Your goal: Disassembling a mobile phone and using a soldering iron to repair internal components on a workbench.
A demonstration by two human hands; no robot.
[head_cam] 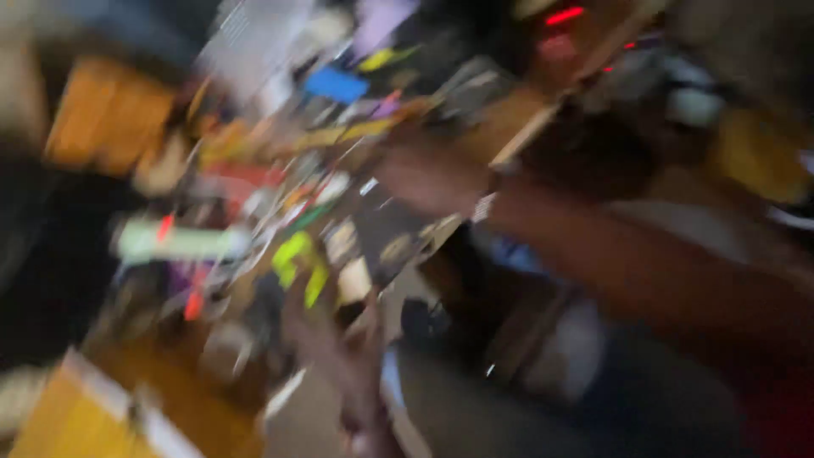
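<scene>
The whole view is smeared by motion. My right hand [428,174] reaches in from the right over a cluttered tabletop [500,127], with a pale band at its wrist. Blur hides whether its fingers hold anything. My left hand [339,356] rises from the lower middle, near a yellow-green item [297,259] and a cream-coloured item [354,280]. Its grip cannot be made out either.
Several colourful small things cover the table: a blue flat piece [335,85], a pale green tube-like shape [178,242], and red and yellow bits. An orange box [106,119] sits at the upper left, a yellow box [59,416] at the lower left. A red light [564,15] glows at the top.
</scene>
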